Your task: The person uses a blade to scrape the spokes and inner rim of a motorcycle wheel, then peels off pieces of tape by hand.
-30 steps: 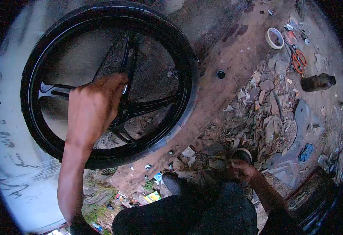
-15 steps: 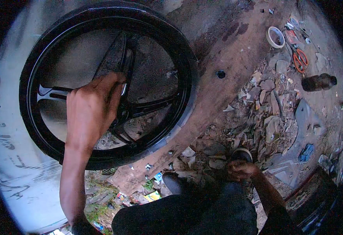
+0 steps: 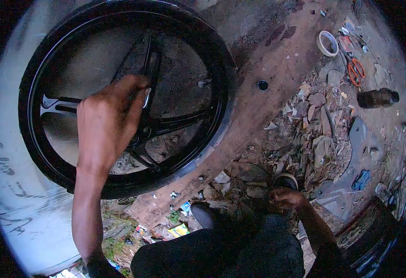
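A black motorcycle wheel [image 3: 212, 60] with cast spokes stands against a pale wall at the upper left. My left hand [image 3: 108, 123] grips one of its spokes near the hub, fingers wrapped round it. My right hand [image 3: 284, 199] is low at the centre right, fingers curled just above my knee beside a shoe toe; whether it holds anything I cannot tell. My dark trousers fill the bottom of the view.
A rusty brown board [image 3: 277, 69] runs diagonally under the wheel. On the ground to the right lie a tape roll [image 3: 326, 43], orange-handled scissors [image 3: 355, 69], a dark bottle [image 3: 377, 98], and several stones and scraps. A dark tyre edge [image 3: 379, 231] sits at the bottom right.
The wheel has shifted slightly left and up with my left hand still on its spoke. My right hand has stayed near my knee.
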Motion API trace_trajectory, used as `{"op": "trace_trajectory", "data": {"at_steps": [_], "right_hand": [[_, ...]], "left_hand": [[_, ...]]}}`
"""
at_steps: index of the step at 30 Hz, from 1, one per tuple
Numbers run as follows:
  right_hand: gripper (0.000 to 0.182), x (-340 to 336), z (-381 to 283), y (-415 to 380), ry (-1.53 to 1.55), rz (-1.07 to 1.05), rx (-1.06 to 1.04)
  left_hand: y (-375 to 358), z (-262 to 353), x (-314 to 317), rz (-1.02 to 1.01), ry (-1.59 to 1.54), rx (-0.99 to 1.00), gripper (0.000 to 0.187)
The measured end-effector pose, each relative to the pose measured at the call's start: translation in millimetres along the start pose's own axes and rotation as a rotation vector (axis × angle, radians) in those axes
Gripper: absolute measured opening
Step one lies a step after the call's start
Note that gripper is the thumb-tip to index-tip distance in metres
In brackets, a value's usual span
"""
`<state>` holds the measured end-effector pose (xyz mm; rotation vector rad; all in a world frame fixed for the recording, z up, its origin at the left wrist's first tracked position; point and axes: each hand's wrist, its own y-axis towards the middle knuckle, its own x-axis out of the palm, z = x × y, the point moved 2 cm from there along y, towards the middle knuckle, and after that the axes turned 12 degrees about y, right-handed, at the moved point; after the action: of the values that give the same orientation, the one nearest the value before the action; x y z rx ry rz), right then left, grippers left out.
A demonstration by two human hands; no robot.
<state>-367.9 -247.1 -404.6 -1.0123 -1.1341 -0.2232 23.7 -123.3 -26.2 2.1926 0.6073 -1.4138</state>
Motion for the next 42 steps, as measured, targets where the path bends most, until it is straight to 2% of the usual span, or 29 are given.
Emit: {"op": "trace_trajectory", "data": {"at_steps": [2,5,8,11,14,15,16,19,21,22,25,29,32,33,35,36,38,42], "right_hand": [[0.030,-23,7,8,0.027,-0.108,0.004],[0.030,-35,14,13,0.005,-0.127,-0.028],[0.031,-38,11,13,-0.017,-0.164,0.015],[0.031,-21,2,4,-0.144,-0.028,-0.026],[0.032,-39,12,11,-0.077,-0.170,-0.038],[0.033,-35,10,9,-0.079,-0.118,-0.037],[0.034,-27,7,5,-0.082,-0.066,-0.036],[0.037,-20,6,-2,-0.079,0.062,-0.045],[0.039,-22,8,-2,-0.095,0.082,-0.024],[0.040,-24,5,1,-0.114,0.065,-0.001],[0.039,-34,12,10,-0.111,-0.045,0.008],[0.038,-9,5,6,-0.050,-0.211,0.037],[0.039,-23,9,19,-0.243,-0.269,0.046],[0.039,-26,10,21,-0.215,-0.242,0.054],[0.038,-26,12,18,-0.166,-0.187,0.083],[0.037,-24,12,15,-0.181,-0.121,0.075],[0.036,-18,8,10,-0.222,0.009,0.060],[0.038,-24,1,9,-0.223,-0.135,0.089]], "left_hand": [[1,0,0,-0.015,0.040,0.000,0.012],[2,-2,3,0.020,0.001,-0.014,0.012],[5,-2,-5,0.123,-0.136,-0.076,0.012],[4,-3,-26,0.232,-0.245,-0.097,0.015],[-6,-8,-50,0.366,-0.250,-0.023,0.017],[-13,-13,-57,0.427,-0.226,0.039,0.017],[-26,-18,-64,0.390,-0.177,0.007,0.019],[-59,-17,-64,0.452,-0.491,-0.169,0.014],[-101,-31,-61,0.331,-0.650,-0.241,0.010],[-124,-37,-52,0.336,-0.666,-0.340,0.010],[-208,-65,-14,0.175,-0.853,-0.548,0.023],[-283,-38,54,0.115,-1.158,-0.833,0.036],[-318,-5,98,0.121,-1.151,-1.190,0.038],[-318,8,100,0.058,-1.169,-1.368,0.036],[-332,11,116,-0.120,-1.715,-1.214,0.031],[-339,15,118,-0.065,-1.632,-1.216,0.031],[-331,21,114,-0.093,-1.548,-1.192,0.033],[-312,42,114,-0.143,-1.525,-1.135,0.037]]}}
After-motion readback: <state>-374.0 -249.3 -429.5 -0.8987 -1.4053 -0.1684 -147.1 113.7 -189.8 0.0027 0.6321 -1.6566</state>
